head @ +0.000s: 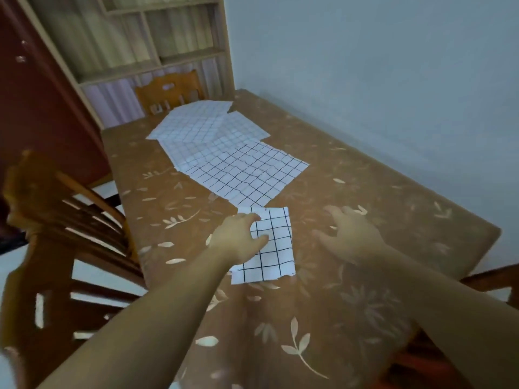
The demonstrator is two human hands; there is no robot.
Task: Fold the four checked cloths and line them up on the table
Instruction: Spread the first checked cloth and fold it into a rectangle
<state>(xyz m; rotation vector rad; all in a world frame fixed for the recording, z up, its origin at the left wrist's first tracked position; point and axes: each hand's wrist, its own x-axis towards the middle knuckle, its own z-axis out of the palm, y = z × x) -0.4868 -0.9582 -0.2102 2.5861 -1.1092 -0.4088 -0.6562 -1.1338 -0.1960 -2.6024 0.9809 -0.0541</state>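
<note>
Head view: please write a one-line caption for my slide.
Left hand rests on one folded checked cloth; right hand hovers open; unfolded cloths wait behind.

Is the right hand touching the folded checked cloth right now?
No, the right hand is over bare tablecloth beside the folded checked cloth; only the left hand rests on it.
</note>
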